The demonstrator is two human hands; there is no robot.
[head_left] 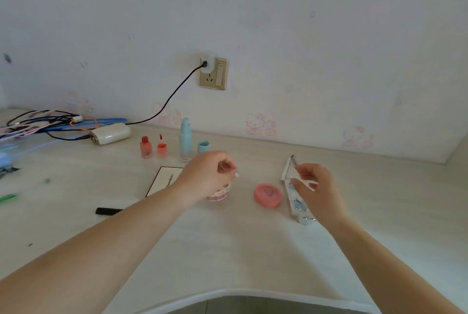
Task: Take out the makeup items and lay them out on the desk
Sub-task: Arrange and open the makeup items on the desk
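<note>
Makeup items already stand out on the desk (pixel 228 250): two red lip tints (pixel 146 147), a tall pale-blue bottle (pixel 185 140) with its cap (pixel 203 147) beside it, a round pink compact (pixel 268 195), a black-edged white card (pixel 164 180) and a black pencil (pixel 109 211). Your left hand (pixel 205 176) hovers over a small pink-and-white patterned pot (pixel 217 194), its fingers curled; something tiny seems pinched at the fingertips, but you cannot tell what. Your right hand (pixel 316 187) hangs just above a long palette case (pixel 296 197) with blue pans, its fingers loosely bent and holding nothing that shows.

To do this step well, steady the pot from above before letting go, as it sits close to the compact. Lay the palette flat with its lid side away from the other pieces, and keep each item apart so none gets knocked.

Writing runs along the card, too blurred to read. The compact bears a raised triangle mark. No brand is legible.
</note>
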